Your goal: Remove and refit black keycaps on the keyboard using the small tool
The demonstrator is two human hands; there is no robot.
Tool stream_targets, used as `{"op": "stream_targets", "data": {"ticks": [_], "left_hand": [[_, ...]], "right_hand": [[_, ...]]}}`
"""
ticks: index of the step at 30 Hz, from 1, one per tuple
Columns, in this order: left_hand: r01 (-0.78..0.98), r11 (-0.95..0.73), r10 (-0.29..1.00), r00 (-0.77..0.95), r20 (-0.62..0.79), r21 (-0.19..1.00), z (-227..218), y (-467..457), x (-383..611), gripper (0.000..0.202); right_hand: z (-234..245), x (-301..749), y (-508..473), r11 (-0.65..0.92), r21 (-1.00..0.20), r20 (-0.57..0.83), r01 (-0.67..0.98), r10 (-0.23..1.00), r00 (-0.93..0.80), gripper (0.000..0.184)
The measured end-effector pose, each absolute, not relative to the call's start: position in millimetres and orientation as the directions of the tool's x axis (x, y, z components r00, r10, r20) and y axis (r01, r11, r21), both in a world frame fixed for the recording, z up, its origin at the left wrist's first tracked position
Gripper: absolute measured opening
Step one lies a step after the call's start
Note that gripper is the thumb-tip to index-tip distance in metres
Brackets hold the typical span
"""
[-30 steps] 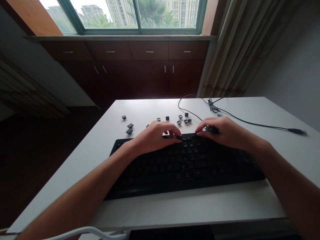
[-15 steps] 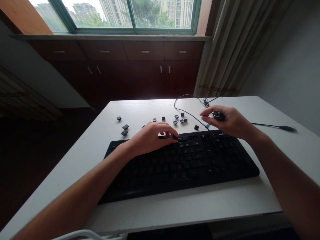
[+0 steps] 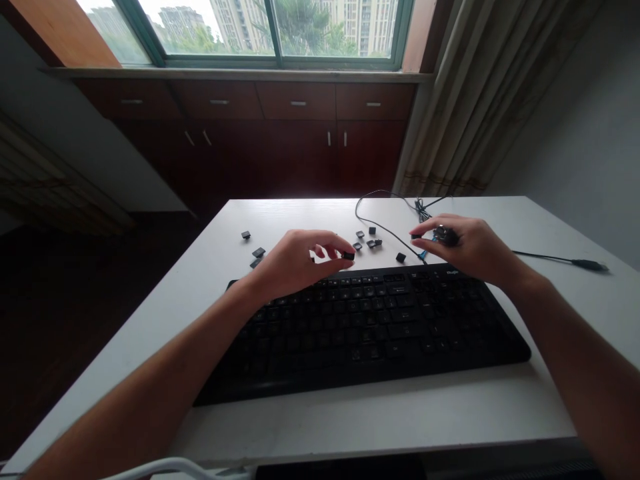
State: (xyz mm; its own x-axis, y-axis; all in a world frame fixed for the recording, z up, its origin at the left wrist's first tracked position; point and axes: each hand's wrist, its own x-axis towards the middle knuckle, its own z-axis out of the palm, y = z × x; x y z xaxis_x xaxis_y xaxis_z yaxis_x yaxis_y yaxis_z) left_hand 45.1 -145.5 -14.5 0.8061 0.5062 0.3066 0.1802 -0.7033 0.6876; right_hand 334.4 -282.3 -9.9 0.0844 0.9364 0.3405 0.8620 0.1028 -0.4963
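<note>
A black keyboard (image 3: 370, 327) lies across the white table (image 3: 450, 413). My left hand (image 3: 295, 261) hovers just above the keyboard's top row, fingers pinched on a small black keycap (image 3: 348, 255). My right hand (image 3: 465, 247) is beyond the keyboard's upper right corner, curled round a small dark tool (image 3: 444, 235). Several loose black keycaps (image 3: 373, 242) lie on the table behind the keyboard, one (image 3: 401, 257) between my two hands.
The keyboard's black cable (image 3: 385, 227) loops over the table's far side and ends in a USB plug (image 3: 590, 265) at the right. More keycaps (image 3: 259, 253) sit at the left. Dark wooden cabinets (image 3: 280, 133), a window and a curtain (image 3: 480, 100) stand behind.
My left hand has lifted off the keyboard's top row with a keycap pinched in it. My right hand moved from the keyboard to the table behind it, still holding the tool.
</note>
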Motion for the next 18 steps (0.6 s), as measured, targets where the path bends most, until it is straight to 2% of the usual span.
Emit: {"op": "stream_targets", "data": {"ticks": [4,10,18], "left_hand": [[0.144,-0.580,0.621,0.716,0.320,0.802,-5,-141,41,0.031],[0.069,-0.386,0.781,0.555,0.286,0.920,6,-133,33,0.034],[0.086,-0.290,0.796,0.575,0.190,0.953,1,-127,33,0.039]], "right_hand": [[-11,333,-282,0.142,-0.468,0.395,0.872,0.917,0.063,0.027],[-13,325,-284,0.110,-0.462,0.358,0.880,0.931,0.071,0.024],[-18,308,-283,0.230,-0.460,0.263,0.858,0.958,-0.115,0.017]]}}
